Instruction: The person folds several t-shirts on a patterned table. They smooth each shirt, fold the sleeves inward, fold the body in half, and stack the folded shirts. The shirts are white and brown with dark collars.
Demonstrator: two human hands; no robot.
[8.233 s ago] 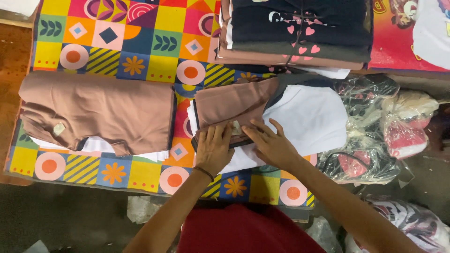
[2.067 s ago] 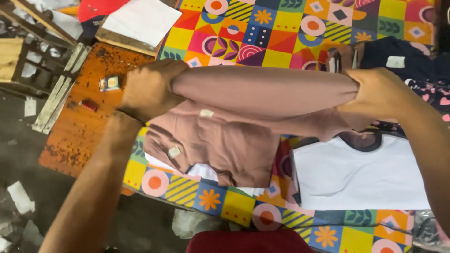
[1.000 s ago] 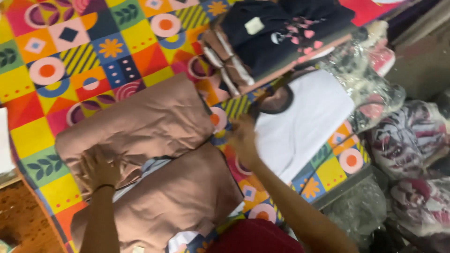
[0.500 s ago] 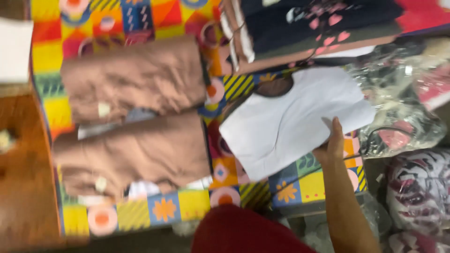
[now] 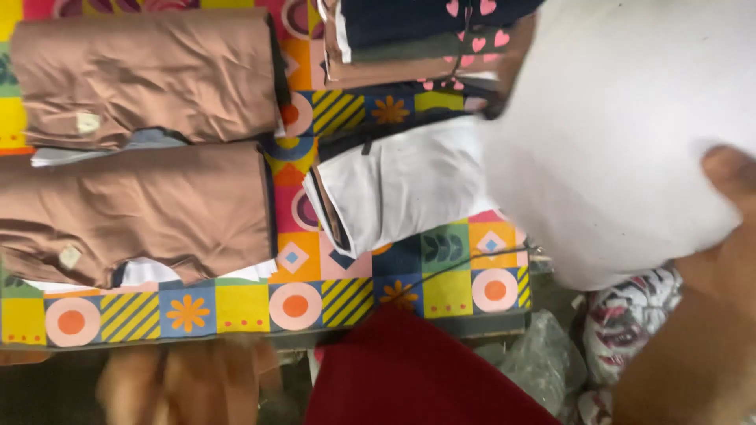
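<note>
White garment: a plain white folded cloth garment (image 5: 622, 134) is lifted close to the camera at the right of the view, above the table's right end, blurred and covering much of that side.
Right hand: the right hand (image 5: 728, 228) grips the white garment's lower right edge, thumb on the near face, the other fingers hidden behind the cloth; the fist is closed on the fabric.
Left hand: the left hand (image 5: 185, 382) shows only as a blur below the near table edge, touching nothing visible; whether it is curled or spread cannot be told.
Second white piece: a folded white garment with a dark collar edge (image 5: 398, 185) lies on the table just left of the lifted one.
Brown pieces: two folded brown cloth garments lie side by side at the left, the far brown garment (image 5: 150, 75) and the near brown garment (image 5: 134, 212), each over white cloth.
Stack: a pile of folded dark garments with pink hearts (image 5: 409, 35) sits at the far edge.
Table cover: a bright patterned cloth of coloured squares (image 5: 295, 303) lies under everything.
Own clothing: dark red fabric (image 5: 409, 374) fills the bottom centre.
</note>
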